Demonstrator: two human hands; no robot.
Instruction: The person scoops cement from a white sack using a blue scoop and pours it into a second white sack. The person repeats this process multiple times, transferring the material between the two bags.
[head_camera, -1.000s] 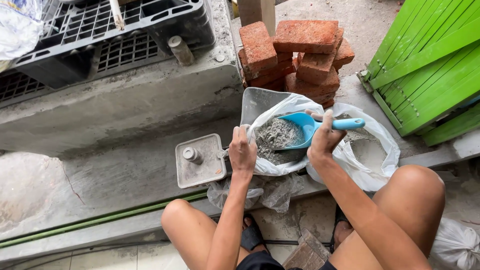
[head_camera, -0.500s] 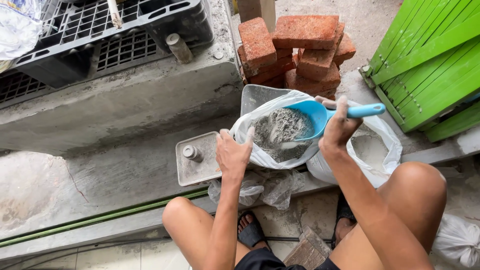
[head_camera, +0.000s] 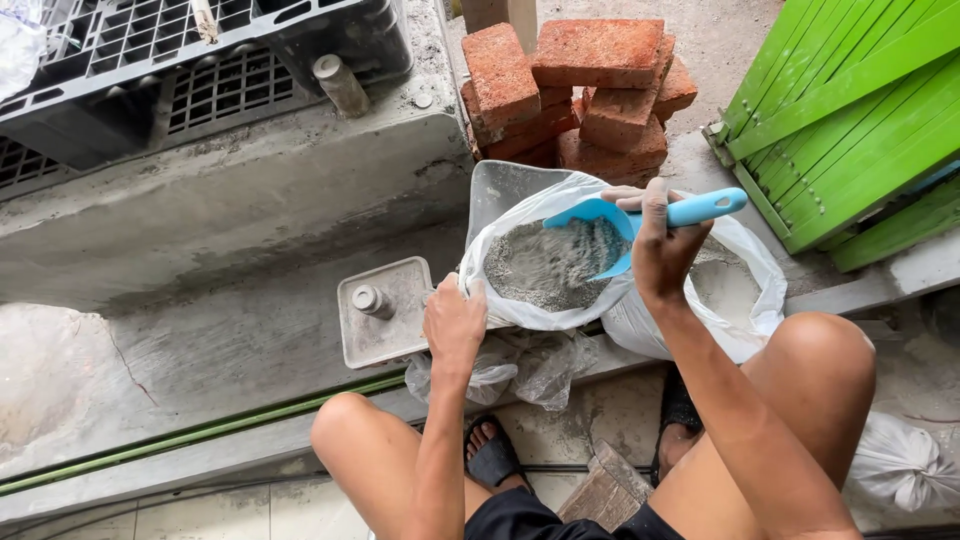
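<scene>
Powder, grey and fine (cement or similar, can't say which), fills the white plastic bag (head_camera: 545, 270) that sits at the edge of the concrete ledge (head_camera: 250, 330), w/ a second white bag (head_camera: 735, 300) just beside it on the right. Left hand (head_camera: 452, 322) is clamped on the near rim of the bag, fingers pinching the plastic to hold the mouth wide. Right hand (head_camera: 660, 250) is wrapped shut round the handle of a blue scoop (head_camera: 615, 228), whose bowl is tilted down into the bag, touching the powder.

Just left of the bag lies a square grey tray (head_camera: 385, 312) w/ a small cylinder standing in it. Behind: a stack of red bricks (head_camera: 585, 90), a dark plastic pallet (head_camera: 200, 60), green wooden slats (head_camera: 850, 110) to the right.

Risks, as I judge them: the bag is thin and soft, so if the left-hand grip slackens the rim folds in and the scoop catches plastic, maybe tears it. A steep tilt or quick lift would spill powder over the rim onto the ledge, or raise dust. Bag sits near the ledge's edge, so a hard push could tip it off.
</scene>
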